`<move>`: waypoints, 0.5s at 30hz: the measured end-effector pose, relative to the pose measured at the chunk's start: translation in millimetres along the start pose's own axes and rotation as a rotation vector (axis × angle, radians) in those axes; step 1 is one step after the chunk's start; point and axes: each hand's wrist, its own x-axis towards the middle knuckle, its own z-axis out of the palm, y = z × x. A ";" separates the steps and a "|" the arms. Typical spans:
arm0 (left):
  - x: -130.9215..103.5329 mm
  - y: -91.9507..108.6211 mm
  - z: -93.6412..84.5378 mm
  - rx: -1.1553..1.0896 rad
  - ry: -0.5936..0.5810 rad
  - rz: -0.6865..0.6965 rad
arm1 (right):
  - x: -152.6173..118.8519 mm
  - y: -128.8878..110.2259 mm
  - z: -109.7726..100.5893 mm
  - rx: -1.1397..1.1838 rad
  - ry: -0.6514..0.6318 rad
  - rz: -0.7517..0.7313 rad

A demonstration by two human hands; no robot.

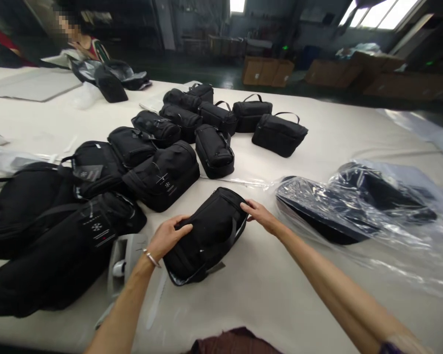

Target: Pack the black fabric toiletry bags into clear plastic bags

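A black zip bag (206, 231) with a carry strap lies tilted on the pale table in front of me. My left hand (170, 236), with a bracelet at the wrist, grips its left side, the thumb on top and the other fingers partly hidden. At the bag's far right corner, my right hand (256, 214) pinches the edge between thumb and fingers. A tag (216, 268) pokes out from under the near side. Just beyond the bag sits another black bag (166, 177) with white printing, and a smaller upright one (214, 152) stands beside that.
Several black bags with handles (279, 132) stand farther back. Larger black bags (55, 255) crowd the left, next to a white tag-gun-like tool (118, 268). Plastic-wrapped black bags (328, 211) lie at right. Another person (90, 46) works across the table, with cardboard boxes (268, 71) behind.
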 end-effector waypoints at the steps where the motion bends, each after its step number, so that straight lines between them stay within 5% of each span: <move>1: -0.1 0.6 1.4 -0.130 -0.069 -0.040 | -12.0 2.0 -8.2 -0.029 -0.022 -0.010; 6: 3.3 11.5 35.7 -0.515 -0.284 -0.192 | -63.0 1.1 -35.7 -0.035 0.130 -0.019; 11: -9.3 8.3 87.0 -0.711 -0.232 -0.337 | -60.8 -11.5 -37.5 -0.144 0.256 -0.163; 15: -18.4 -6.8 88.6 -0.724 -0.197 -0.442 | -50.8 -7.5 -34.1 -0.368 0.341 -0.169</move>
